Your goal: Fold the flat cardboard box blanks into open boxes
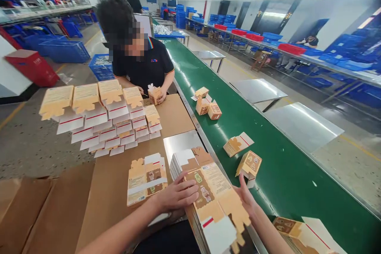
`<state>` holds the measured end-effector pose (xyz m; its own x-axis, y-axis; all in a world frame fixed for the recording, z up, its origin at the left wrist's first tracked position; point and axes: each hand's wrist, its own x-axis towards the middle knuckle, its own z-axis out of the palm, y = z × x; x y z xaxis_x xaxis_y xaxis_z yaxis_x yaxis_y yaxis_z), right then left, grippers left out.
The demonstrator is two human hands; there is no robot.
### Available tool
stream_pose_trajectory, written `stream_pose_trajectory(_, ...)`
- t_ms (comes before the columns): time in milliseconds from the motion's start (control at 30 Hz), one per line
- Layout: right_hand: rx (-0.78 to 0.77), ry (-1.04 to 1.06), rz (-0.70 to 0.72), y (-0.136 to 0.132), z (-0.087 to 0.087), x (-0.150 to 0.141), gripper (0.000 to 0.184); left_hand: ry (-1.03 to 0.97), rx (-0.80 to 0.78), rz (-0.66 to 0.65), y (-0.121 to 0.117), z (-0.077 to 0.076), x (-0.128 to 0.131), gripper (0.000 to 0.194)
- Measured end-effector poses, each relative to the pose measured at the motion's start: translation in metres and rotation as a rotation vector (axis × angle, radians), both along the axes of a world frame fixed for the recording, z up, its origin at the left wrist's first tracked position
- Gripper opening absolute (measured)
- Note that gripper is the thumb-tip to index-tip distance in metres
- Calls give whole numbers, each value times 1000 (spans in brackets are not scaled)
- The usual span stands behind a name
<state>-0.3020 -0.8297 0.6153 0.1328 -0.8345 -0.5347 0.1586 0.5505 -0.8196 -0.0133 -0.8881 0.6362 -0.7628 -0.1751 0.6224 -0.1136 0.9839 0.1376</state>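
My left hand [181, 195] lies on a stack of flat, unfolded cartons [218, 184], fingers stretched over the top one's printed panel. The cartons are cream and brown with scalloped flaps and a red strip on a white flap. My right hand [247, 198] is beside the stack at the belt's edge, thumb stretched up at the lower side of a folded carton box [250, 163]; its other fingers are partly hidden. That box sits tilted on the green conveyor belt [276, 166]. Left of the stack lies a bundle of flat cartons [147, 178] with a white band around it.
More boxes [208, 107] and a partly opened carton [238, 144] lie along the belt. Another carton [303, 234] is at the lower right. A tall pile of cartons [107, 119] stands on the cardboard-covered table [175, 117]. Opposite, a co-worker [139, 59] holds a box.
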Motion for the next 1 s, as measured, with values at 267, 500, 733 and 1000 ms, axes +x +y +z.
stream_pose_trajectory(267,31,-84,69,-45,-36,36,71,-220,-19,236,-39,-48,-4,44)
stream_pose_trajectory(500,-6,349,68,-93,-71,29,59,-378,432,1109,-4,-47,79,37)
stream_pose_trajectory(733,-222,940,91,-103,-37,50,71,-522,818,1115,16,-42,114,29)
stream_pose_trajectory(1000,-740,869,690,-74,-8,201,55,-551,978,1040,4,-42,104,15)
